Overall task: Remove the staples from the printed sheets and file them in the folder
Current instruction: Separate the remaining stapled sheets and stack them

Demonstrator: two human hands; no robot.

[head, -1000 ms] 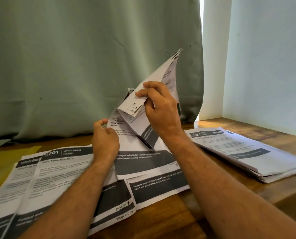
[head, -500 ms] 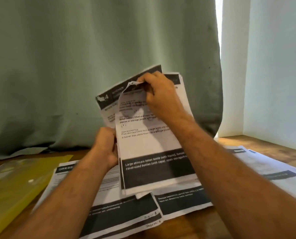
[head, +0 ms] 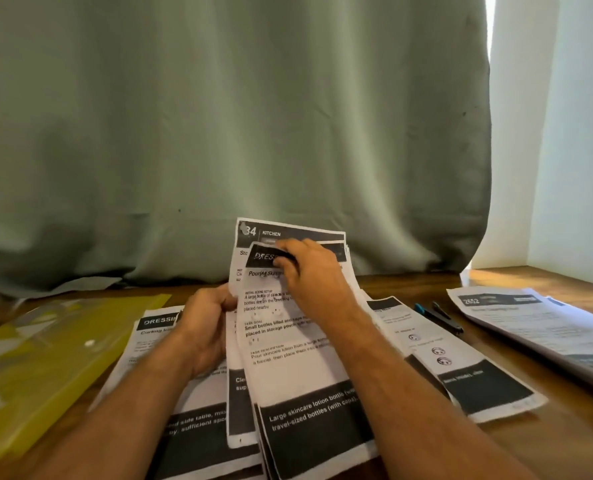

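I hold a bundle of printed sheets [head: 288, 362] tilted up over the table's middle. My left hand [head: 207, 323] grips the bundle's left edge. My right hand [head: 310, 271] pinches the top of the front sheet, headed "DRESS…", near its top left corner. Behind it a sheet headed "KITCHEN" [head: 288, 232] shows a torn top left corner. No staple is visible. The yellow plastic folder [head: 46, 362] lies flat at the left. More printed sheets [head: 156, 334] lie spread under my arms.
A second stack of printed sheets [head: 537, 323] lies at the right. A black and blue tool [head: 438, 317], maybe a staple remover, rests between that stack and the loose sheets [head: 461, 368]. A green curtain [head: 219, 133] hangs behind the wooden table [head: 565, 438].
The bundle has come down from in front of the curtain toward the table and flattened out. My right hand has moved to the front sheet's top. The view has tilted, showing the folder and tool.
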